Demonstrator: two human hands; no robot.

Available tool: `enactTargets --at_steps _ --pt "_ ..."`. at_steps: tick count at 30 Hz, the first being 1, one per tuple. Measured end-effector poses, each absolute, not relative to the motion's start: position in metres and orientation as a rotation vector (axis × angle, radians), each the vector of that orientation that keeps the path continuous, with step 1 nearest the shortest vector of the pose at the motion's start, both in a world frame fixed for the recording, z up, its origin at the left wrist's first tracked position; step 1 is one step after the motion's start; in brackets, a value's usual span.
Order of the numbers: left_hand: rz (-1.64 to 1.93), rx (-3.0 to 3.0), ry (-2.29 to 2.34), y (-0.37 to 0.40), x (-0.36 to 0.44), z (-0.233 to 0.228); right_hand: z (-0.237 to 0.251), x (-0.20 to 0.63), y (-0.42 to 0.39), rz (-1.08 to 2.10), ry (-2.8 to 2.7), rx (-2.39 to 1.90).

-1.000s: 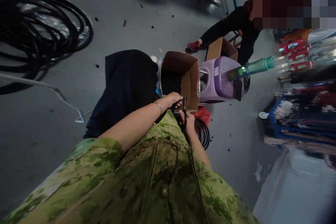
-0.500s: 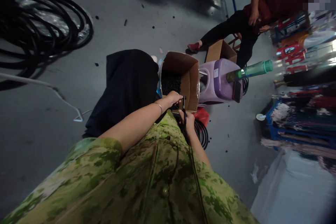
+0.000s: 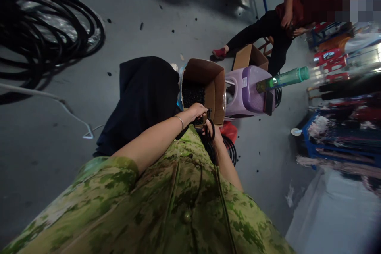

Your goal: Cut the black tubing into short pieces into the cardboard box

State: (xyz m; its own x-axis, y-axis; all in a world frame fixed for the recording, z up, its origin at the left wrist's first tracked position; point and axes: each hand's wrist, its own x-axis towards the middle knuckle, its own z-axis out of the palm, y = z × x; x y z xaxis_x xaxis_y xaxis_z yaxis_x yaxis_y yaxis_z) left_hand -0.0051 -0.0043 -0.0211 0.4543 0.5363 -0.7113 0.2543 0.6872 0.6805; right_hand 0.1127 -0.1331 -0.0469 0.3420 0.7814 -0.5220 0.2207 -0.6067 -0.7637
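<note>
My left hand [image 3: 197, 110] is closed in a pinch over the near part of an open cardboard box [image 3: 216, 89]. At its fingertips shows a small black piece [image 3: 209, 110], its exact kind too small to make out. Just below and to the right, my right hand [image 3: 216, 134] is closed on black-handled scissors [image 3: 212, 127]. A round handle loop stands out, and the blades point up towards the left fingertips. Many small black pieces [image 3: 193, 94] lie inside the box. Whether the blades touch the black piece, I cannot tell.
Beyond the box stands a purple plastic stool [image 3: 248, 91] with a green bottle [image 3: 293, 77] lying on it. Coiled black tubing [image 3: 230, 149] sits by my right forearm, beside a red bag [image 3: 229, 129]. Larger black coils [image 3: 98, 39] lie left. Another person [image 3: 268, 27] sits at upper right.
My right hand has turned and shifted slightly, so the scissors' handle loop now shows more openly and the blades less. My left hand stays nearly in place.
</note>
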Motion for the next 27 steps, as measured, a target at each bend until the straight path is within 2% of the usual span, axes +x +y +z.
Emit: enactTargets --at_steps 18,27 --pt "0.196 1.078 1.031 -0.005 -0.009 -0.019 -0.042 0.121 -0.123 1.212 -0.981 -2.071" --pt "0.195 1.017 1.055 -0.004 -0.009 -0.025 -0.055 0.117 -0.132 0.997 -1.101 -2.204"
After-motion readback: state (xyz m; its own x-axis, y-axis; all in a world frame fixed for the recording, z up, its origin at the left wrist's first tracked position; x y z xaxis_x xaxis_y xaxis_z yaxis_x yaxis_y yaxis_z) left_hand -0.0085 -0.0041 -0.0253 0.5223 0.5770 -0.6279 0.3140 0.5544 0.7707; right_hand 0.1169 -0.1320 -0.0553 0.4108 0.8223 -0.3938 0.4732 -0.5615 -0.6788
